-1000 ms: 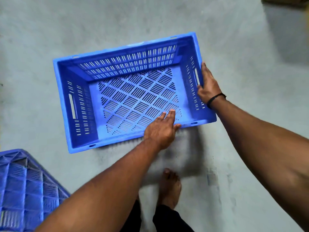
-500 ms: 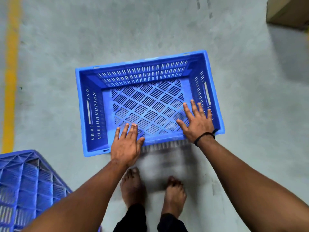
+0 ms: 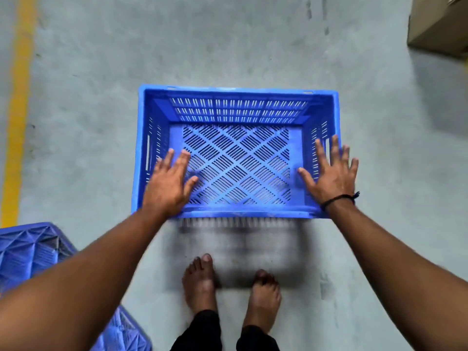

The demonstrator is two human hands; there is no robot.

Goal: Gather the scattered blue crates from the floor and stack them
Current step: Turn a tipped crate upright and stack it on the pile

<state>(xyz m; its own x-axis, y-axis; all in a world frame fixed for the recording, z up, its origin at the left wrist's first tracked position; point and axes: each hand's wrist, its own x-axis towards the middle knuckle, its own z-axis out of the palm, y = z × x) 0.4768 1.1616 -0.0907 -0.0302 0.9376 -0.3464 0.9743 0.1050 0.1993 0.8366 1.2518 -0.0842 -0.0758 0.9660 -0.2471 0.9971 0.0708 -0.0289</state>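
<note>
An open-topped blue slotted crate [image 3: 236, 107] sits upright on the grey floor straight ahead, its long side toward me. My left hand [image 3: 168, 182] is spread with straight fingers over the crate's near left corner. Over the near right corner my right hand [image 3: 331, 172], with a black wristband, is also spread flat with fingers apart. Neither hand curls round the rim. A second blue crate [image 3: 33, 254] lies upside down at the lower left, its ribbed bottom facing up, partly hidden by my left forearm.
A yellow line [image 3: 19, 110] runs along the floor at the far left. A cardboard box [image 3: 438, 24] stands at the top right corner. My bare feet [image 3: 200, 285] stand just behind the upright crate. Bare grey concrete surrounds it.
Both hands slid apart along the crate's near side, from its middle toward the two near corners. The crate now lies square to me and centred.
</note>
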